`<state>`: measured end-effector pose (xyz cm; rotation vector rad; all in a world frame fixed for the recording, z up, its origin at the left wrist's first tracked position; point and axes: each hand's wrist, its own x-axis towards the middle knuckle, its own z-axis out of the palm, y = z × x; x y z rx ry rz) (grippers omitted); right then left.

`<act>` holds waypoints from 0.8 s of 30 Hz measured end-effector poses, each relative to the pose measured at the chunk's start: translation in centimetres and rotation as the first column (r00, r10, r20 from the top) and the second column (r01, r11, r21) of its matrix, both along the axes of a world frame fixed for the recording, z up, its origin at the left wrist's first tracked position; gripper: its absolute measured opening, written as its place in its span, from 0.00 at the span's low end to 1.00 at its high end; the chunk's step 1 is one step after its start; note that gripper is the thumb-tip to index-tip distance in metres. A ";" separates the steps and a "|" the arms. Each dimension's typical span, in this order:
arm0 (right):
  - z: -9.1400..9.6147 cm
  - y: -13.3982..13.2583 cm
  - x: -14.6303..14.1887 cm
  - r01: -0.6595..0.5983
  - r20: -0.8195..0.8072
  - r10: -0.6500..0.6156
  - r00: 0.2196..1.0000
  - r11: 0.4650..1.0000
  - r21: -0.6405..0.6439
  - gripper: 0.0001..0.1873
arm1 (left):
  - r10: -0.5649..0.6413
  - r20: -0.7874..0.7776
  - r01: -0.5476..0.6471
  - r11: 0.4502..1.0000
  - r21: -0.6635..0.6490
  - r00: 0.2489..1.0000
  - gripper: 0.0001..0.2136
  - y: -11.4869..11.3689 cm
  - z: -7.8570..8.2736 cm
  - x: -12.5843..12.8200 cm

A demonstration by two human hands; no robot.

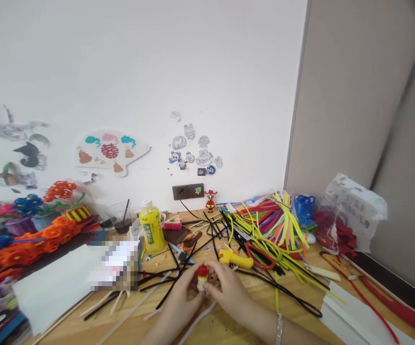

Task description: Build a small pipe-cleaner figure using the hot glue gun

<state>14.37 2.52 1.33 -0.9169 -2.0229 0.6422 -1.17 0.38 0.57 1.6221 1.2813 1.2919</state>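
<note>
Low in the middle of the head view, a small piece (202,279) with a red top, a yellow band and a whitish lower part stands upright between my fingers. My left hand (183,290) closes on it from the left. From the other side, my right hand (225,287) pinches it, thumb in front; a silvery bracelet circles that wrist. Just beyond the right hand lies a yellow glue gun (236,259). Behind that are red-handled scissors (263,258). Black pipe cleaners (171,275) spread over the wooden table (207,330) around both hands.
A yellow drink bottle (151,227) stands left of centre. Many coloured pipe cleaners (264,225) heap up at back right. Against the wall stands a red-hatted figurine (210,201) beside a socket (188,191). White paper (60,287) and orange pipe-cleaner flowers (38,239) occupy the left.
</note>
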 end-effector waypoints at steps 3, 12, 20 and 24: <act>-0.3 -0.2 -0.3 0.035 0.006 -0.034 0.999 0.999 -0.034 0.14 | 0.009 -0.054 -0.009 1.000 0.001 0.999 0.24 -0.3 0.0 0.3; 3.9 5.3 5.8 0.463 0.279 -0.523 0.805 0.849 0.255 0.11 | 0.111 -0.106 -0.110 0.994 0.010 0.988 0.19 0.5 0.4 -0.4; 2.6 10.3 16.4 0.746 0.477 -0.753 0.452 0.613 0.260 0.07 | 0.132 -0.139 -0.133 0.991 0.006 0.982 0.16 -0.2 1.8 0.1; 1.8 11.0 16.5 0.647 0.500 -0.709 0.498 0.687 0.330 0.09 | 0.139 -0.236 -0.140 0.990 0.015 0.962 0.17 -0.3 1.9 0.0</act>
